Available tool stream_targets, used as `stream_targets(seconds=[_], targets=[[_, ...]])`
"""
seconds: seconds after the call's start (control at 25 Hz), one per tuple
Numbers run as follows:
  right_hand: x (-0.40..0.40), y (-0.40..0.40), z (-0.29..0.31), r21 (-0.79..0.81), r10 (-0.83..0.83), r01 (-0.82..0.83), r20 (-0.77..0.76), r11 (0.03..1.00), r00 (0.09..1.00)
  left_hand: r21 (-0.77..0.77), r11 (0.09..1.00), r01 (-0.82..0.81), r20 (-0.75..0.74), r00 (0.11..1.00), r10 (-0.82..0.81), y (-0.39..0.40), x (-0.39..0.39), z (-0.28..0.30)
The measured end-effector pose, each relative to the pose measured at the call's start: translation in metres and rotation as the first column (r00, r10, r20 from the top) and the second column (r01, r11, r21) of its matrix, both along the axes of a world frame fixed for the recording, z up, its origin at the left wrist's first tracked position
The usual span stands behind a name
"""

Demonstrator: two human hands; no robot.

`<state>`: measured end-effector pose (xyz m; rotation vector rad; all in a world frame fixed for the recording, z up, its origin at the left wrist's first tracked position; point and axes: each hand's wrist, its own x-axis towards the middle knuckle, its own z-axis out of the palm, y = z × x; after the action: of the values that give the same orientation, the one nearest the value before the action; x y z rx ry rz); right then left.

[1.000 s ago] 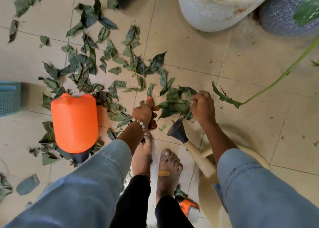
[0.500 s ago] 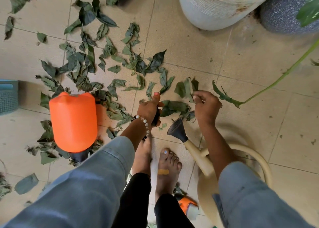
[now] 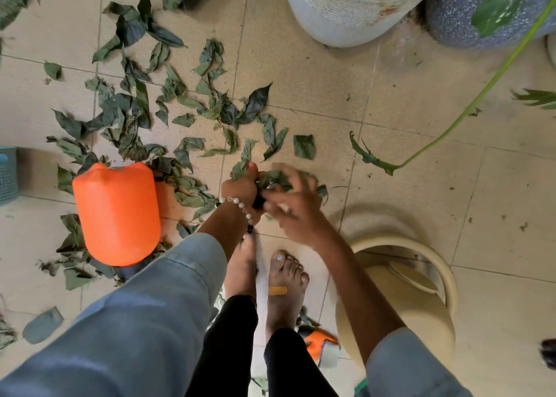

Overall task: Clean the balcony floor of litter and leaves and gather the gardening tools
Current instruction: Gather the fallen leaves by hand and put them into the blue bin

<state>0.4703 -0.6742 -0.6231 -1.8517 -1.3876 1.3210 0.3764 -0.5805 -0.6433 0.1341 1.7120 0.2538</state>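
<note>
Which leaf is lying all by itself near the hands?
Start at the big white ribbed plant pot at the top, then look down the tiled floor toward the person's hands. The flat, squarish dark green leaf lies alone, apart from the curled pile beside it.

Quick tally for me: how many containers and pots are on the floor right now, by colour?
Orange jug: 1
Cream watering can: 1
White planter: 1
Speckled blue pot: 1
Blue basket, at the left edge: 1
Total: 5
</note>
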Motion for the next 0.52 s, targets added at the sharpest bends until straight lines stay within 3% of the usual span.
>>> stream_targets(seconds=[0.04, 0.08, 0.12, 0.16, 0.2, 0.24, 0.32, 0.36, 0.52], targets=[[0.012, -0.002, -0.003, -0.045, -0.19, 0.184, -0.202, 0.982, 0.961, 0.004, 1.0, -0.013, 0.003, 1.0, 0.013, 0.002, -0.002, 0.005], [0.025, -0.005, -0.011, -0.146, -0.453, 0.429, -0.272, 0.892, 0.849, 0.011, 1.0, -0.018, 0.019, 1.0, 0.018, 0.005, -0.005, 0.008], [0.037, -0.007, -0.02, -0.22, -0.654, 0.619, -0.161, 0.754, 0.739, 0.014, 1.0, -0.025, 0.037, 0.999, 0.025, 0.009, -0.007, 0.009], [0.047, -0.012, -0.034, -0.226, -0.712, 0.709, 0.083, 0.669, 0.698, 0.028, 0.999, -0.017, 0.043, 0.999, 0.016, 0.012, -0.01, 0.008], [0.053, -0.016, -0.048, -0.233, -0.65, 0.717, 0.305, 0.657, 0.696, 0.039, 0.999, 0.012, 0.03, 0.999, -0.013, 0.014, -0.013, 0.009], [0.054, -0.019, -0.061, -0.29, -0.53, 0.656, 0.409, 0.697, 0.743, 0.063, 0.995, 0.071, -0.001, 0.997, -0.071, 0.014, -0.018, 0.005], [0.045, -0.02, -0.08, -0.413, -0.272, 0.46, 0.438, 0.786, 0.857, 0.074, 0.977, 0.201, -0.043, 0.979, -0.198, 0.008, -0.024, 0.004], [0.04, -0.018, -0.087, -0.414, -0.199, 0.405, 0.456, 0.815, 0.867, 0.081, 0.966, 0.245, -0.061, 0.969, -0.241, 0.008, -0.026, 0.001], [0.03, -0.011, -0.101, -0.243, -0.203, 0.426, 0.612, 0.872, 0.765, 0.051, 0.923, 0.382, -0.076, 0.923, -0.378, 0.009, -0.035, 0.003]])
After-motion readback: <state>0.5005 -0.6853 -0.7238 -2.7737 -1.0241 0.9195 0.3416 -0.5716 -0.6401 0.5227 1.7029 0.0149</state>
